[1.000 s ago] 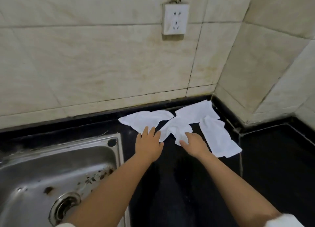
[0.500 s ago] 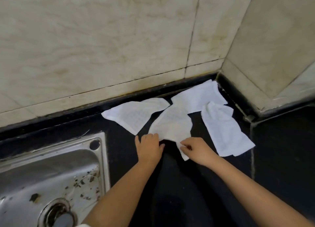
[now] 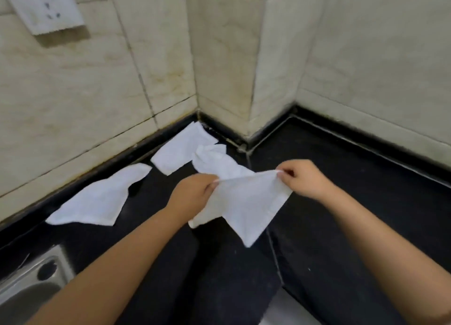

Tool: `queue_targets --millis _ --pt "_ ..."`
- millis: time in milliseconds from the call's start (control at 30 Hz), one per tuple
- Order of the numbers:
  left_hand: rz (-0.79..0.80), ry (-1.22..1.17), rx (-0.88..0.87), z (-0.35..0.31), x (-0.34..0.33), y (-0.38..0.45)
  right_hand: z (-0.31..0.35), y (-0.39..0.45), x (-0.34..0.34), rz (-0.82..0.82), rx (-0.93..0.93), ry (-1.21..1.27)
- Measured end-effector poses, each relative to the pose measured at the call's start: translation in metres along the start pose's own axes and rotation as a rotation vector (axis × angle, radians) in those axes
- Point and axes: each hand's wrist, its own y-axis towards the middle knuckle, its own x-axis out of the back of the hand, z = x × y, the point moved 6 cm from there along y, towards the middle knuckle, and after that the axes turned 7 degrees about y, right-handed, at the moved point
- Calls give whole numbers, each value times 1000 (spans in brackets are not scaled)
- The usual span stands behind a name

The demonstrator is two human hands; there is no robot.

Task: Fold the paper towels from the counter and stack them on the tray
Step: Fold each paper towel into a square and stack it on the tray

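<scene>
A white paper towel point(image 3: 246, 202) is held up above the black surface point(image 3: 341, 214), stretched between both hands. Its top edge runs nearly level from one hand to the other, and the rest hangs down in a loose triangle with one corner pointing down and a second flap trailing low on the left side.

The left hand point(image 3: 192, 192) pinches the towel's left upper corner, fingers curled in and the back of the hand facing the camera; its bare forearm reaches in from the lower left. The right hand point(image 3: 302, 180) pinches the right upper corner between thumb and fingertips, knuckles bent, with its forearm coming in from the lower right. The two hands sit at about the same height, apart by the width of the towel's top edge.

Behind the held towel, a crumpled towel point(image 3: 214, 161) lies on the surface, partly hidden by it. A flatter towel point(image 3: 180, 151) lies just beyond that, touching it and reaching toward the corner of the tiled wall point(image 3: 219, 56). A fourth towel point(image 3: 97, 200) lies spread out to the left, apart from the others, near the wall.

A corner of a steel sink point(image 3: 31, 283) shows at the lower left, and a white wall socket point(image 3: 41, 4) at the upper left.
</scene>
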Motion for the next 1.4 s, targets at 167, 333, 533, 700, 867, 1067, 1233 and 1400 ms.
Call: queue_targets --millis 167,333,533,700,867,1067,1233,1400 --pt "-127 -101 -173 -128 9 64 -35 -75 117 -594 -108 -107" --pt "-94 -122 -502 -241 -26 51 -76 -207 168 -871 -170 -254" --pt "200 -76 -769 -274 -123 -13 -131 -327 103 -572 -272 -399" --pt "760 164 -883 -268 -199 -75 -179 -394 10 -68 -632 -233" --pt "1005 157 -712 -270 -218 -85 -199 -406 1 33 -768 -17" --pt "736 108 -489 -284 -224 -20 -247 -370 42 -207 -824 21" --pt "605 169 -455 -297 -250 12 -288 -352 45 -313 -857 -32" --pt "629 239 -456 -298 -271 20 -298 -348 38 -326 -846 -67"
